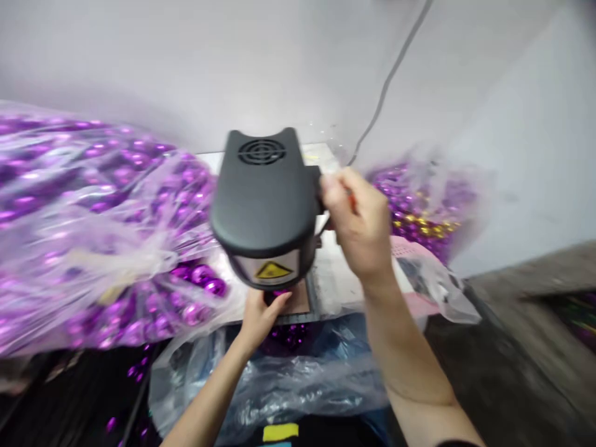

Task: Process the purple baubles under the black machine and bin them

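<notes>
A black machine head (pixel 265 198) with a round vent on top and a yellow warning label (pixel 274 269) fills the middle of the view. My right hand (pixel 358 217) is closed in a fist round a handle at the machine's right side; a bit of red shows between the fingers and most of the handle is hidden. Low under the head, my left hand (pixel 261 313) has its thumb and fingers round a shiny purple ball (pixel 281 292), of which only a sliver shows. Its fingertips are partly covered by the machine. A brown plate (pixel 298 299) lies beside that hand.
Clear plastic bags of purple balls (pixel 139 174) are heaped at the left. At the right stand another bag (pixel 419 205) with purple and gold beads and a pink basket (pixel 404 247). Clear plastic sheeting (pixel 307 379) hangs in front. A grey cable (pixel 386 87) runs up the wall.
</notes>
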### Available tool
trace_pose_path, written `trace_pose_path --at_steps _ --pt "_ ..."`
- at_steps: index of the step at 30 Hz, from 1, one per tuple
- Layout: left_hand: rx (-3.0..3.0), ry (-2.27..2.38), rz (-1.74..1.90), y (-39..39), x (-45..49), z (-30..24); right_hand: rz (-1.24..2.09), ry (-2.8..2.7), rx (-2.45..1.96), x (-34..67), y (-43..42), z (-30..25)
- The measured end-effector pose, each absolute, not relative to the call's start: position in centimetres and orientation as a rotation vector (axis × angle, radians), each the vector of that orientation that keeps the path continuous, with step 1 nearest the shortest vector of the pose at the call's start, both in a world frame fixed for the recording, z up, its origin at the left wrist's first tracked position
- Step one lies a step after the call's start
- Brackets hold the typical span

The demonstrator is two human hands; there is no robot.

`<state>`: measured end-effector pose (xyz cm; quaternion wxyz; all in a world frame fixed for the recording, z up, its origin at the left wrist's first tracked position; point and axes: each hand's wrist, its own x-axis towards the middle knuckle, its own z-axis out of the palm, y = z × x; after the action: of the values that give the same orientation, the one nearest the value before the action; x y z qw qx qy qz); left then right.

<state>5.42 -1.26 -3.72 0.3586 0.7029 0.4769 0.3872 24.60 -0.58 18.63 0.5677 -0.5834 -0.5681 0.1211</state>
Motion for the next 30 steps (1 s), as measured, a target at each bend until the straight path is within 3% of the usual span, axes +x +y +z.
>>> trace_pose_path --at_steps 15,30 --pt "1.287 1.07 1.06 -0.7 3.9 -2.6 0.076 -1.293 -1.383 25.1 -0.2 17.8" --pt "2.086 1.084 0.959 -1.5 5.3 -3.5 0.05 -1.302 -1.371 25.0 -0.3 17.7"
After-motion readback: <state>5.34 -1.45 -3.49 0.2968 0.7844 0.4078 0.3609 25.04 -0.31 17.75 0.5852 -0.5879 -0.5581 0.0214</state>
